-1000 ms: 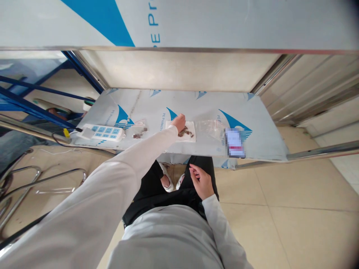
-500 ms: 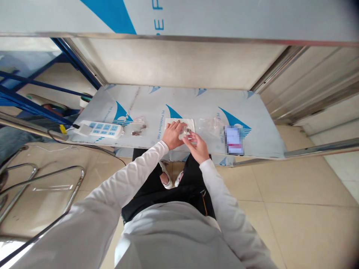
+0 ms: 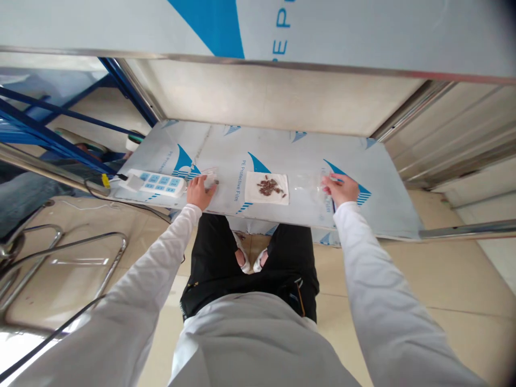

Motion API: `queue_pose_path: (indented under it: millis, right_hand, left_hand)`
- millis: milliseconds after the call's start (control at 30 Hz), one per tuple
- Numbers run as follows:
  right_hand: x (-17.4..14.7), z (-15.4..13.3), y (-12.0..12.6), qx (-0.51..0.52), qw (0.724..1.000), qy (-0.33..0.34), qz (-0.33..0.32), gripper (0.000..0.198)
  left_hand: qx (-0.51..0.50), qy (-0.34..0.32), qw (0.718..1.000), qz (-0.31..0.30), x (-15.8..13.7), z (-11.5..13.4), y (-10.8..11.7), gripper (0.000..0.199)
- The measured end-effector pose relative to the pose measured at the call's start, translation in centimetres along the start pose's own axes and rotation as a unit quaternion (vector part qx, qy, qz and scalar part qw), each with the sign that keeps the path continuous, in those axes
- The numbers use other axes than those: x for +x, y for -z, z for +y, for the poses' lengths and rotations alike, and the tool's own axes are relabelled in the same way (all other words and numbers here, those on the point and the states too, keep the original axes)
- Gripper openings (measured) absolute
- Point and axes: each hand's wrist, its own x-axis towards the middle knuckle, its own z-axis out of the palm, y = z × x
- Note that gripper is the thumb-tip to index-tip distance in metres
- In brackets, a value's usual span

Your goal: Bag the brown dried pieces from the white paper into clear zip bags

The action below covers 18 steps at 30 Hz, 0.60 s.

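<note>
A white square sheet lies on the film-covered table, with a loose pile of small brown pieces on it. My left hand rests left of the sheet, thumb and fingers apart, at a small clear bag. The bag is partly covered by that hand. To the sheet's right, my right hand has its fingertips pinched at the edge of a clear plastic bag. Beneath my right wrist, only a thin dark edge of the phone shows.
A white power strip with blue sockets lies left of my left hand, its black cable running off the table's edge. Above the table juts an upper shelf. A metal-framed chair stands at the lower left.
My hands have parted from the middle, the left moving left and the right moving right. The brown pieces now show on the white sheet. My right arm now covers the phone.
</note>
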Motion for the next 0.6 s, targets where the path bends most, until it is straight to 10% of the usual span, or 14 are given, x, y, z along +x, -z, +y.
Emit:
queue_pose_path:
  millis: [233,467,600]
  right_hand:
    - [1.3,2.5,-0.4,-0.111,0.993,-0.005,0.045,0.028]
    - [-4.1,0.4,0.3,-0.137,0.975,0.127,0.122,0.045]
    - [-11.3,-3.8,-1.9,-0.023,0.982,0.176,-0.058,0.046]
  left_hand:
    - [0.031,0.062,0.997,-0.032,-0.1,-2.3,-1.0,0.043]
    - [0.019,0.049,0.998,0.023,-1.3,-0.2,1.1,0.041]
    - [-0.068,-0.091,0.991,0.07,-4.6,4.0,2.1,0.04]
